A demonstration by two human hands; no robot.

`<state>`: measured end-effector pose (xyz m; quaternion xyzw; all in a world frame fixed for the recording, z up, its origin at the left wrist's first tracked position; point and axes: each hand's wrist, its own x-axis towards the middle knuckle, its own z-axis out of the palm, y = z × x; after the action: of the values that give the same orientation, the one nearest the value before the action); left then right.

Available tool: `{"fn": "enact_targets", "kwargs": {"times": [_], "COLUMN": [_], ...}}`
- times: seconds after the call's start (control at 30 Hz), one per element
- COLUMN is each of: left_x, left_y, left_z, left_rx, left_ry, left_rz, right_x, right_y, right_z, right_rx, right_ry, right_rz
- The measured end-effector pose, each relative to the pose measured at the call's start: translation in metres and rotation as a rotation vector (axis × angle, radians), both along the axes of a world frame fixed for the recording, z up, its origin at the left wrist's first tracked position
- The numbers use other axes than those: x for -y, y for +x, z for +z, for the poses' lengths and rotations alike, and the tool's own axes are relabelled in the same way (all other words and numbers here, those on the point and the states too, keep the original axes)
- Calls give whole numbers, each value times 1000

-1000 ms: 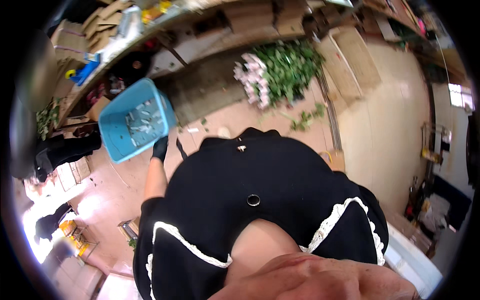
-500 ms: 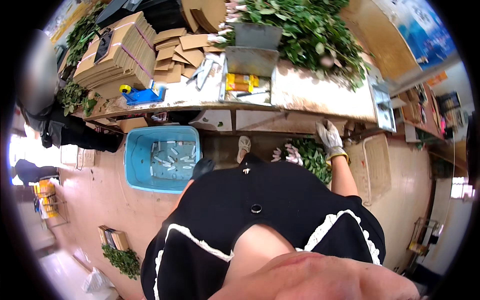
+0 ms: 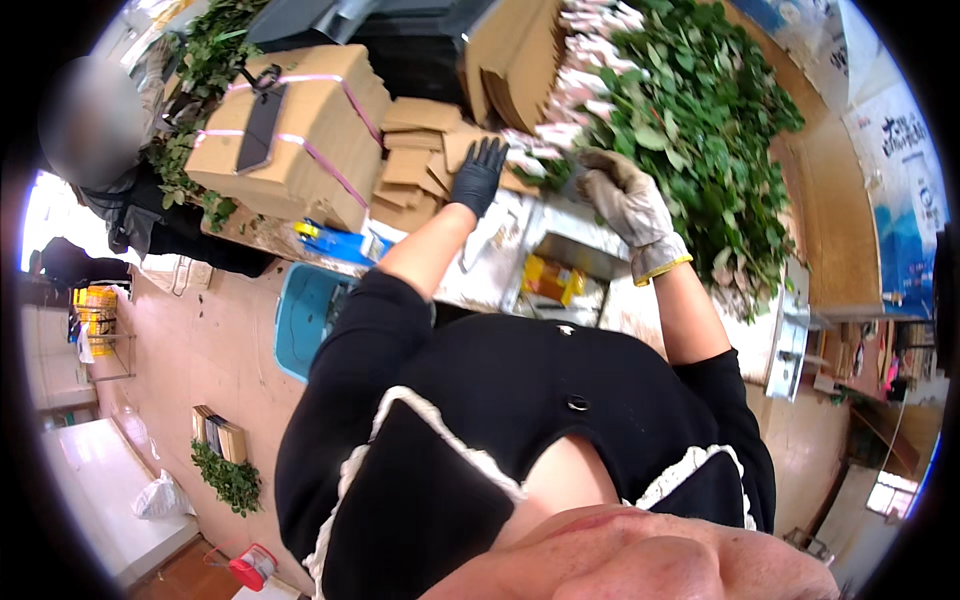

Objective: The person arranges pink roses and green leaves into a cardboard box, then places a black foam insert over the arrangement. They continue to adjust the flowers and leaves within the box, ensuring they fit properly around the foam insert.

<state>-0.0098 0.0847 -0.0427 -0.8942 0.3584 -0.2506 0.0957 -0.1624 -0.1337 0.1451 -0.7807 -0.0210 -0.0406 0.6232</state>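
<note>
My left hand (image 3: 480, 178), in a black glove, reaches over the worktable with its fingers stretched out. Beneath and beside it lie loose brown cardboard pieces (image 3: 408, 170). To its right my right hand (image 3: 628, 205), in a soiled pale work glove with a yellow cuff, has its fingers curled at a grey upright metal plate and some leaves. What lies inside those fingers is hidden. Beyond it spreads a large heap of leafy rose stems (image 3: 690, 130), with pale pink wrapped heads (image 3: 590, 75) on its left side. An open metal tray (image 3: 570, 275) holding a yellow packet stands nearer me.
A strapped cardboard stack (image 3: 300, 130) with a black phone (image 3: 262, 125) on top stands left. In front of it is a blue tape dispenser (image 3: 340, 243). A blue tub (image 3: 300, 320) sits on the floor. Another person (image 3: 100, 170) is at the far left.
Both hands have come up from below the table edge to above the tabletop. My body has leaned forward over the table. The pink-headed stems on the floor have gone out of view.
</note>
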Motion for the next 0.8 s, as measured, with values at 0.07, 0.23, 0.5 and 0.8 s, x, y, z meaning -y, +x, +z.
{"fn": "enact_targets", "kwargs": {"times": [0.07, 0.23, 0.5, 0.8], "left_x": [-11, -28, -98, -106], "left_y": [41, 44, -58, -81], "left_z": [-22, 18, 28, -20], "left_rx": [-254, -442, -707, -1402], "left_ry": [-41, -335, -914, -946], "left_rz": [155, 11, 124, 5], "right_x": [-36, -75, -289, -112], "right_y": [37, 127, 347, 308], "right_z": [35, 82, 132, 208], "right_rx": [226, 707, 1297, 757], "right_ry": [-404, -966, -1141, -1258], "right_rz": [69, -81, -118, -366]}}
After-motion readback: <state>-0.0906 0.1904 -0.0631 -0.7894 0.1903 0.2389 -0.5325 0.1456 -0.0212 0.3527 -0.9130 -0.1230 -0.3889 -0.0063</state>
